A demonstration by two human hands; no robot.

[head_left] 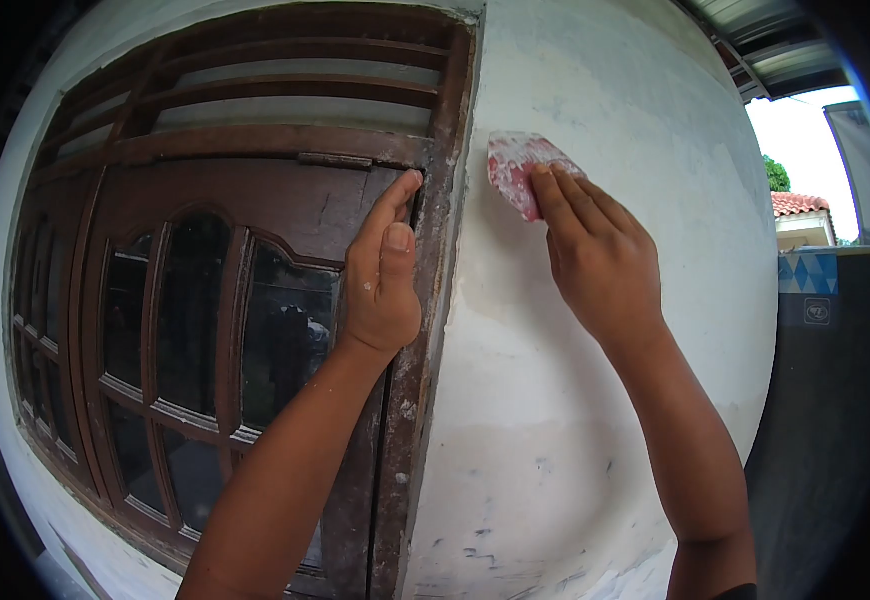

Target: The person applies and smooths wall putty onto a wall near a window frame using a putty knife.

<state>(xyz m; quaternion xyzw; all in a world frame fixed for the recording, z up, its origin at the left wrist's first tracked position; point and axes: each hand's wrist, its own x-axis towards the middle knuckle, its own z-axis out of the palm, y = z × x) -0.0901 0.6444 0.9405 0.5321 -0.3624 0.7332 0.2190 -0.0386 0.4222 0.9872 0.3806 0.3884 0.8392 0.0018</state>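
Note:
My right hand (600, 255) grips a red putty spreader (527, 172) smeared with white paste. The spreader is held up at the white wall (545, 360), a little right of the wooden frame's edge. My left hand (385, 265) rests by the brown wooden frame (440, 200), fingers stretched upward and thumb apart, with nothing in it. Small white specks dot its skin and forearm. The wall has smooth pale patches, and dark scuffs show lower down.
A brown wooden window (225, 320) with glass panes and slats above fills the left side. To the right stands a dark panel (820, 400) with a blue-and-white patterned top. A metal roof (775, 35) hangs overhead; a tiled roof (800, 204) and a tree (775, 175) show beyond.

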